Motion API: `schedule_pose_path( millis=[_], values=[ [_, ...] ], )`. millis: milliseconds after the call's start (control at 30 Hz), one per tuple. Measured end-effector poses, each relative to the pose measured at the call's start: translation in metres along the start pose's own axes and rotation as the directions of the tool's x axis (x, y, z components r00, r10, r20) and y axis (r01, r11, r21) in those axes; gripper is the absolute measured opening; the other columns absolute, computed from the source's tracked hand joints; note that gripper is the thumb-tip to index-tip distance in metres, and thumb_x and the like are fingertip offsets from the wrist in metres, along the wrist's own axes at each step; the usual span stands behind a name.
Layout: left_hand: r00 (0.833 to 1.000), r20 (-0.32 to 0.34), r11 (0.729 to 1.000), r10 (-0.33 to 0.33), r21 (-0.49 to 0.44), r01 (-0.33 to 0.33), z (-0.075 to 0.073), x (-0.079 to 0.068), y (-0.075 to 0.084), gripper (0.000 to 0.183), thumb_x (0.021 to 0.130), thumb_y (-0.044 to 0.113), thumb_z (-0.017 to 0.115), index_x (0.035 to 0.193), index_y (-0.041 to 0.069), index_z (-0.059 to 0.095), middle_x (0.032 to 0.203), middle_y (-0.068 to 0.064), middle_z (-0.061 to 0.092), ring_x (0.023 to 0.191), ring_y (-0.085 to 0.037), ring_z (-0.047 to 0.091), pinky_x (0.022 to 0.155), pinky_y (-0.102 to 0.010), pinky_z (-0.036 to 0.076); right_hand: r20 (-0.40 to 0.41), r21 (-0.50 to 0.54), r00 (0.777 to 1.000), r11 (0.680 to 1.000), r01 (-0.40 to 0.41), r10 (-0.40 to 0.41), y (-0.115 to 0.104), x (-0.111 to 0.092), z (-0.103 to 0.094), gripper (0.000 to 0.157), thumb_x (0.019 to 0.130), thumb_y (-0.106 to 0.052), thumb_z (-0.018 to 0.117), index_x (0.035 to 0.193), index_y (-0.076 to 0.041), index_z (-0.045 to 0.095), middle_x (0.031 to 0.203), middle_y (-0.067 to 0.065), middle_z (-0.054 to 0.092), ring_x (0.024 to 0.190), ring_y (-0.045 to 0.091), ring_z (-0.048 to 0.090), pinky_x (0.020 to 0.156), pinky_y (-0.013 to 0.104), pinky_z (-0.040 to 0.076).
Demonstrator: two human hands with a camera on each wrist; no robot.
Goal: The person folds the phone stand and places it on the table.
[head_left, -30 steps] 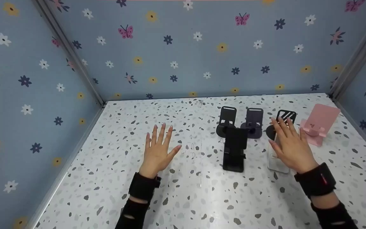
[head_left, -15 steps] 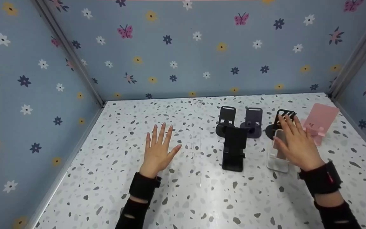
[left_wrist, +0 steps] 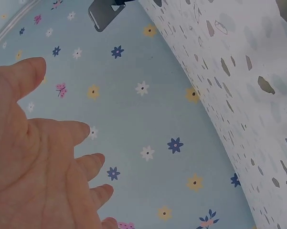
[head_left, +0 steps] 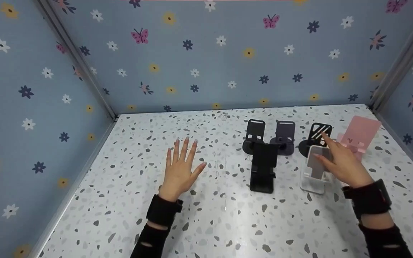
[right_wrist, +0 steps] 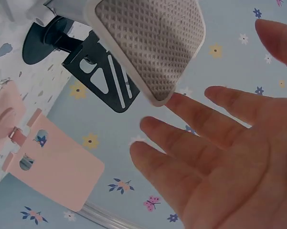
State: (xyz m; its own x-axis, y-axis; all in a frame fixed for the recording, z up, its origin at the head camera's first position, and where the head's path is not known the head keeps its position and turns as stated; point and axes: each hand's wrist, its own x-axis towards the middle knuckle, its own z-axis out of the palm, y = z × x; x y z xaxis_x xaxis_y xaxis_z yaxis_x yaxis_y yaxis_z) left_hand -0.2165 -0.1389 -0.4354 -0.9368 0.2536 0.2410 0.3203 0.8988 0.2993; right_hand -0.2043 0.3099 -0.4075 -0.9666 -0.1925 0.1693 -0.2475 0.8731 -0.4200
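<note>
My right hand hovers beside a white phone stand, thumb and fingers apart and nothing between them. In the right wrist view, that stand's grey textured pad rises just beyond the fingertips. Behind it is a black phone stand with slanted slots, partly overlapped by the index finger in the head view. A pink phone stand stands to the right of it, its lower part partly hidden by the hand. My left hand is spread over the speckled table, holding nothing.
Left of the white stand is a larger black phone stand. Behind that stand a small black stand and a dark purple one. Blue flowered walls enclose the table at the back and both sides.
My right hand has moved right and off the white stand, uncovering more of it and the slotted stand. Its fingers have gone from spread flat to more bent. The left hand has hardly moved.
</note>
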Motion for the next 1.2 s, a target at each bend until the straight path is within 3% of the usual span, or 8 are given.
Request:
schedule_pose_path(
  millis=[133, 367, 433, 600, 700, 867, 1000, 1200],
  values=[
    [1.0, -0.001, 1.0, 0.015, -0.003, -0.015, 0.002, 0.0, 0.001, 0.073, 0.1, 0.047, 0.05, 0.158, 0.012, 0.025, 0.166, -0.017, 0.015, 0.153, -0.042, 0.006, 0.123, -0.061, 0.004, -0.006, 0.014, 1.0, 1.0, -0.006, 0.006, 0.008, 0.002, -0.001, 0.071, 0.099, -0.028, 0.06, 0.15, 0.009, 0.028, 0.128, 0.043, 0.052, 0.103, 0.056, 0.058, 0.09, 0.068, 0.046],
    [0.999, 0.01, 0.999, 0.038, 0.005, -0.038, 0.004, 0.0, 0.005, 0.072, 0.099, 0.046, 0.05, 0.157, 0.01, 0.026, 0.165, -0.018, 0.017, 0.152, -0.044, 0.008, 0.123, -0.062, 0.005, -0.017, 0.121, 0.997, 0.99, -0.07, 0.072, 0.025, 0.005, 0.001, 0.05, 0.096, -0.021, 0.065, 0.132, 0.013, 0.052, 0.121, 0.038, 0.06, 0.101, 0.054, 0.062, 0.085, 0.062, 0.053],
    [0.999, 0.015, 0.999, 0.038, 0.001, -0.038, 0.005, 0.0, 0.006, 0.071, 0.1, 0.046, 0.05, 0.157, 0.011, 0.026, 0.165, -0.017, 0.016, 0.152, -0.044, 0.008, 0.123, -0.062, 0.005, -0.017, 0.16, 0.996, 0.983, -0.085, 0.089, 0.03, 0.005, 0.002, 0.047, 0.095, -0.019, 0.066, 0.127, 0.014, 0.056, 0.117, 0.037, 0.062, 0.098, 0.051, 0.064, 0.08, 0.055, 0.057],
    [0.998, 0.03, 0.999, 0.048, -0.017, -0.048, 0.008, 0.0, 0.01, 0.071, 0.1, 0.046, 0.049, 0.157, 0.012, 0.026, 0.166, -0.016, 0.015, 0.152, -0.043, 0.007, 0.123, -0.061, 0.005, 0.015, 0.316, 0.988, 0.937, -0.151, 0.155, 0.041, 0.007, 0.004, 0.046, 0.093, -0.018, 0.07, 0.122, 0.014, 0.057, 0.109, 0.033, 0.064, 0.084, 0.012, 0.066, 0.067, 0.026, 0.061],
    [0.998, 0.036, 0.998, 0.057, -0.024, -0.056, 0.01, 0.0, 0.012, 0.071, 0.1, 0.046, 0.05, 0.157, 0.012, 0.025, 0.166, -0.016, 0.015, 0.152, -0.042, 0.007, 0.123, -0.061, 0.004, 0.046, 0.42, 0.981, 0.888, -0.189, 0.187, 0.046, 0.007, 0.006, 0.046, 0.092, -0.02, 0.071, 0.121, 0.013, 0.057, 0.102, 0.016, 0.067, 0.08, -0.006, 0.059, 0.066, 0.021, 0.06],
    [0.995, 0.075, 0.998, 0.067, -0.018, -0.065, 0.013, -0.003, 0.018, 0.071, 0.101, 0.047, 0.048, 0.158, 0.013, 0.023, 0.166, -0.016, 0.015, 0.153, -0.042, 0.006, 0.124, -0.06, 0.004, 0.075, 0.526, 0.975, 0.823, -0.215, 0.208, 0.05, 0.007, 0.008, 0.043, 0.09, -0.022, 0.073, 0.115, 0.011, 0.06, 0.09, -0.01, 0.066, 0.081, -0.004, 0.062, 0.07, 0.022, 0.061],
    [0.991, 0.104, 0.997, 0.081, 0.004, -0.082, 0.017, -0.003, 0.022, 0.071, 0.101, 0.048, 0.046, 0.158, 0.013, 0.023, 0.166, -0.016, 0.015, 0.153, -0.042, 0.007, 0.124, -0.06, 0.005, 0.084, 0.569, 0.972, 0.79, -0.228, 0.22, 0.052, 0.007, 0.007, 0.039, 0.089, -0.022, 0.074, 0.11, 0.009, 0.063, 0.089, -0.012, 0.068, 0.081, -0.001, 0.064, 0.071, 0.022, 0.061],
    [0.988, 0.121, 0.995, 0.096, 0.001, -0.097, 0.022, -0.002, 0.026, 0.071, 0.101, 0.048, 0.045, 0.158, 0.014, 0.022, 0.166, -0.016, 0.015, 0.153, -0.042, 0.006, 0.124, -0.059, 0.006, 0.075, 0.581, 0.972, 0.783, -0.223, 0.221, 0.051, 0.006, 0.003, 0.033, 0.091, -0.019, 0.073, 0.107, 0.008, 0.063, 0.087, -0.013, 0.068, 0.081, -0.001, 0.064, 0.071, 0.021, 0.06]
  ],
)
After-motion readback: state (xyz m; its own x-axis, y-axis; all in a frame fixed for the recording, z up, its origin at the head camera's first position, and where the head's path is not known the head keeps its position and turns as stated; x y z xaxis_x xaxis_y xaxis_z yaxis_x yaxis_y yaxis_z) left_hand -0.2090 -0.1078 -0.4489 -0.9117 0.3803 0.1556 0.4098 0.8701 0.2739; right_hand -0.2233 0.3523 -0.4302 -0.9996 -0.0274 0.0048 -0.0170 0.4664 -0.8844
